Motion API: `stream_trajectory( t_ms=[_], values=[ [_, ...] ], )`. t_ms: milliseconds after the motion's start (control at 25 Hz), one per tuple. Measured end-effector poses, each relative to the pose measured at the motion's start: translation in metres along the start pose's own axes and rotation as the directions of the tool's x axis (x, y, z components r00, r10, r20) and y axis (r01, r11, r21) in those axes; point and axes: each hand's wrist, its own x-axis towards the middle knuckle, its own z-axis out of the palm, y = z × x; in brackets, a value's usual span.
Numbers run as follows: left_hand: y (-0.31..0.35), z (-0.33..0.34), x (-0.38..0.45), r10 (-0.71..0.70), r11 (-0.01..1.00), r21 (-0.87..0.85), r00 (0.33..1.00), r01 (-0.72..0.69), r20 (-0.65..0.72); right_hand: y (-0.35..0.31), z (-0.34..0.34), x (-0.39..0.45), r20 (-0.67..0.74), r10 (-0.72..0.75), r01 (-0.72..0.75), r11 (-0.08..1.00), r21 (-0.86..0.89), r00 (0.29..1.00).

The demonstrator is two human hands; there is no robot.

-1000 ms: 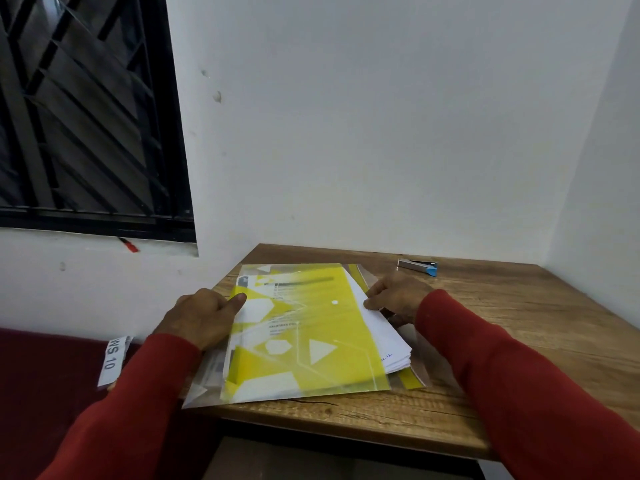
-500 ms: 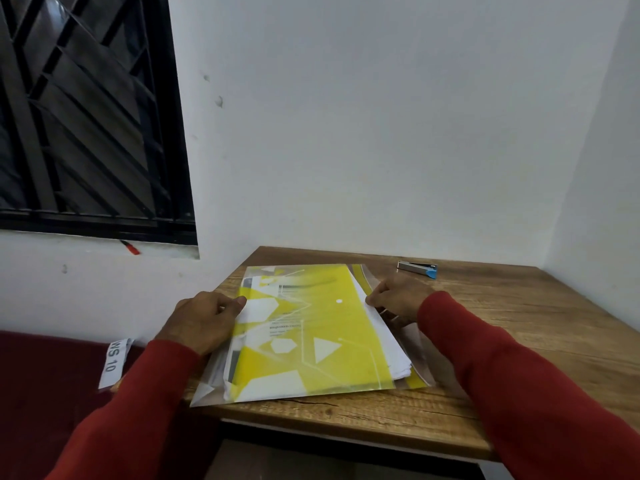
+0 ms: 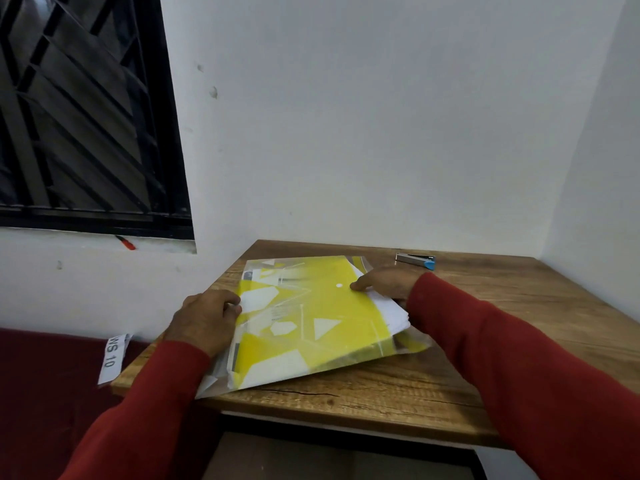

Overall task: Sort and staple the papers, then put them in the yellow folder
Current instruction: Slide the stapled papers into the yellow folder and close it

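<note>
The yellow folder (image 3: 311, 320) lies flat on the wooden table (image 3: 485, 358), near its left front part, with its long axis running from the near edge away toward the wall and tilted a little to the right at the far end. The stack of white papers (image 3: 388, 308) sticks out of its right side, only partly tucked in. My left hand (image 3: 204, 318) rests on the folder's left edge, fingers curled over it and gripping it. My right hand (image 3: 384, 284) lies on the papers at the folder's right edge, forefinger stretched flat toward the white snap button (image 3: 339, 286); whether the thumb pinches underneath I cannot tell. Beyond my right hand, well apart from the folder, the stapler (image 3: 415, 260) sits by the wall. A white label (image 3: 112, 356) hangs off the table's left side.
</note>
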Motion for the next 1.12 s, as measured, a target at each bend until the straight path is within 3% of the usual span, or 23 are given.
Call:
stream_trajectory(
  t_ms=[80,440,760,960,1120],
  values=[
    [-0.001,0.005,-0.006,0.039,0.999,-0.033,0.999,-0.04,-0.027,0.007,0.006,0.002,0.034,0.014,-0.017,0.996,0.088,0.999],
    [-0.005,0.018,-0.008,0.088,0.996,0.02,0.996,-0.088,0.016,0.024,-0.015,0.009,-0.085,0.021,0.004,0.959,0.283,0.996],
    [-0.007,0.022,-0.006,0.141,0.985,0.1,0.989,-0.144,0.036,0.022,-0.019,0.012,-0.121,0.097,-0.049,0.935,0.35,0.988],
    [-0.011,0.025,-0.003,0.137,0.983,0.112,0.988,-0.145,0.077,0.029,-0.019,0.018,-0.19,0.088,-0.049,0.978,0.201,0.978],
    [-0.012,0.028,-0.002,0.164,0.979,0.108,0.981,-0.174,0.102,0.026,-0.039,0.019,-0.297,-0.051,0.013,0.992,-0.127,0.954]
  ],
)
